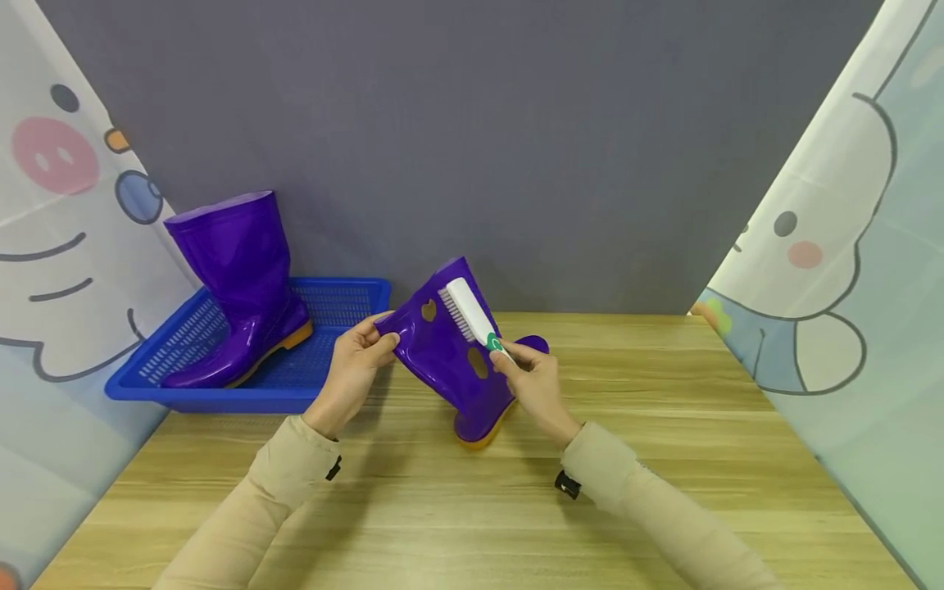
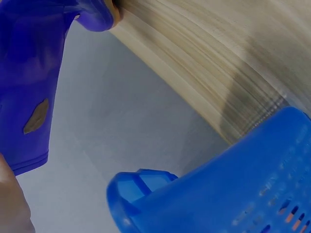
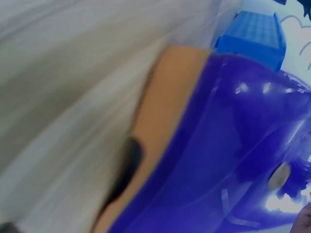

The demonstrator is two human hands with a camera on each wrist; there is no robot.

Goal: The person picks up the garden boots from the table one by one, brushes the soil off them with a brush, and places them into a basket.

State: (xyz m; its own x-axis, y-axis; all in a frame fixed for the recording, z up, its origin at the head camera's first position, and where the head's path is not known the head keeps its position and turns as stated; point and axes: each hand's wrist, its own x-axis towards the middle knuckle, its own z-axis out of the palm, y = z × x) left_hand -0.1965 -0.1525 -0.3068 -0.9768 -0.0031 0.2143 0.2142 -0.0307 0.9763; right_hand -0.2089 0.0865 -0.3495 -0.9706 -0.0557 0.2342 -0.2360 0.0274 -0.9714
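Observation:
A glossy purple rain boot with a tan sole is tilted over the table, brown patches on its shaft. My left hand pinches the rim of its shaft between thumb and fingers. In my right hand is a white scrub brush with a green band, gripped by the handle. Its bristles face left, over the shaft; whether they touch it I cannot tell. The left wrist view shows the boot shaft with one brown patch. The right wrist view shows the boot's tan sole edge; the brush is not visible there.
Left of my hands, a blue perforated plastic basket holds a second purple boot, standing upright. Wood-grain tabletop lies under everything. A grey panel rises behind, with cartoon-printed cloths at both sides.

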